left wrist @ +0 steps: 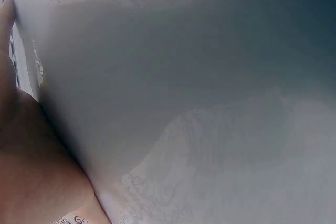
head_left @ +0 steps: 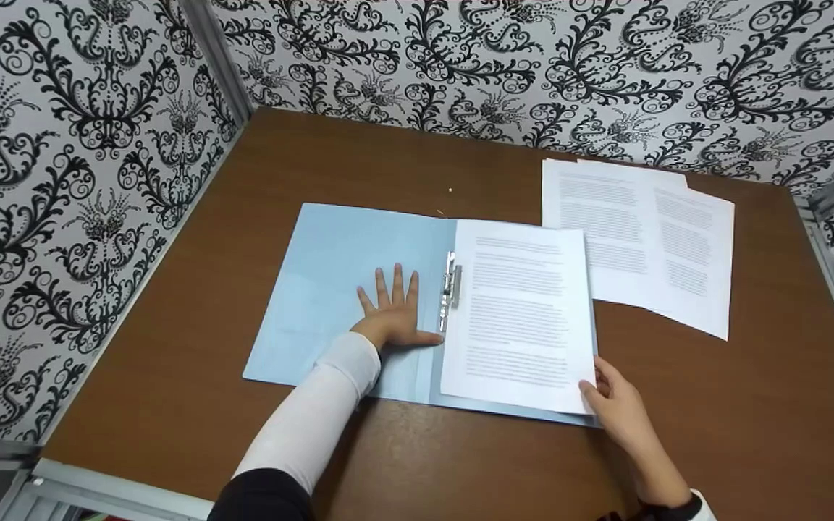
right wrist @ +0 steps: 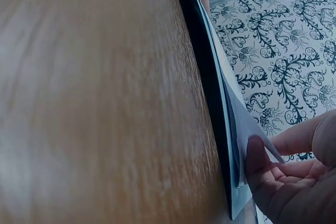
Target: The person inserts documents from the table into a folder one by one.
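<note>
A blue folder (head_left: 359, 235) is laid open on the table (head_left: 149, 391), its left cover pressed by the left hand (head_left: 397, 317), fingers spread. Well apart from it, the lower right corner of a printed page (head_left: 518, 318), set beside the metal clip (head_left: 450, 286), is pinched by the right hand (head_left: 621, 407). Loose sheets (head_left: 681, 253) are laid at the far right

Two hands (head_left: 392, 322) — one folder (head_left: 341, 268), one clip (head_left: 449, 289) — three printed pages (head_left: 518, 311) visible.

Left fingers (head_left: 397, 286) wide apart — right fingers (right wrist: 298, 139) in a pinch
</note>
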{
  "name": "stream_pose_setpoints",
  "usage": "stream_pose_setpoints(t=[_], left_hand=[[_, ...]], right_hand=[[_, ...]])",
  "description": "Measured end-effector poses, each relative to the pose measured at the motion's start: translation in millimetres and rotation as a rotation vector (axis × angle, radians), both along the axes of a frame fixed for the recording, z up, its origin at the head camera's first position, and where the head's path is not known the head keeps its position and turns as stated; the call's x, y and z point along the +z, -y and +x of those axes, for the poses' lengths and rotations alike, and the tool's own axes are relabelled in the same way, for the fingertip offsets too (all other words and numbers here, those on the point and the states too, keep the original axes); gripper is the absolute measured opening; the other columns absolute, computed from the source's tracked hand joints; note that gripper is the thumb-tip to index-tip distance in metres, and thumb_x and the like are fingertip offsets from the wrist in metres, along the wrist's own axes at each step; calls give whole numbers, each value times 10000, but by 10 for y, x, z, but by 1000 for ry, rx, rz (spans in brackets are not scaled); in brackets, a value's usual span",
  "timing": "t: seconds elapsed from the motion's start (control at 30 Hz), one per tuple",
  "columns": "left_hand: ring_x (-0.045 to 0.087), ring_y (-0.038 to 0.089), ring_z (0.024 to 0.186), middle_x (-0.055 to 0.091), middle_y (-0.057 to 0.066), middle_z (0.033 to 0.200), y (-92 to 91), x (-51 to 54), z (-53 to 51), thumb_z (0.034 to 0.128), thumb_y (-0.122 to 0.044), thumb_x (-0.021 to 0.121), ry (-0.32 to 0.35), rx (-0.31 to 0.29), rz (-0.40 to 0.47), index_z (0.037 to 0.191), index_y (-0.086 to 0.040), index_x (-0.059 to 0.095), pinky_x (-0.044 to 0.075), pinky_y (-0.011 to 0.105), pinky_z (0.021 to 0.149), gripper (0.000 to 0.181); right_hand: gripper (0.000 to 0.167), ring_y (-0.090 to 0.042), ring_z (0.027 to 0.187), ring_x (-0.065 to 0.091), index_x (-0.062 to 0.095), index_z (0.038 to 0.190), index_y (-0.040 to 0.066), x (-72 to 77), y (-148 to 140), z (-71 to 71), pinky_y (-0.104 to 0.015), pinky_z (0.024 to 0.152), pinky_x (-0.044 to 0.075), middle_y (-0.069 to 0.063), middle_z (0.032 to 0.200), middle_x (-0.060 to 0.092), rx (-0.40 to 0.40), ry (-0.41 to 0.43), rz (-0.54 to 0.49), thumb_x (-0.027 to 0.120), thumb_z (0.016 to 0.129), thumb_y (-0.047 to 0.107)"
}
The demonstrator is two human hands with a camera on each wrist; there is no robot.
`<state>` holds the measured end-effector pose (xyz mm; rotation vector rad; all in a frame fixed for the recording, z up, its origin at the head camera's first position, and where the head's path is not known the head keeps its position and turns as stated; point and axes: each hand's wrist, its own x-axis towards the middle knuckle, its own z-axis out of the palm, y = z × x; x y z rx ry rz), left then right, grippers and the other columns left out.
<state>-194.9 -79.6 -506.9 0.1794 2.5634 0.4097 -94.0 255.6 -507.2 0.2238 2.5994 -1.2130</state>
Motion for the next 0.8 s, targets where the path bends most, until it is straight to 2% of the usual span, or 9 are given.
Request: stream_pose_setpoints(t=[0.2,0.43,0.8], left_hand=[[-316,418,1406,-284,135,1578,-6,3,1,768,-711,627,-3,4,6,1553,-152,-120,-162,691,1065,1218],[-314,418,1407,-281,137,1579,-9,0,-3,763,-718,627,0,6,0,1552,-153,-122,-163,690,1066,1227],[-343,409,1395,-302,127,1572,2,-8,-9,760,-715,635,14,15,9,1549,-163,-136,-182,683,1061,1234]], right_hand=[[553,-270,962,496,338,1441,-113,-5,-2,-3,-247,740,391,-234,1137,561,-1,-13,33,528,961,83],[592,-273,986,489,307,1456,-110,-7,-7,1,-240,740,401,-251,1169,513,8,-17,54,554,956,90],[584,-234,1029,491,333,1458,-85,14,-58,40,-162,755,389,-194,1231,469,-19,8,40,551,956,116]])
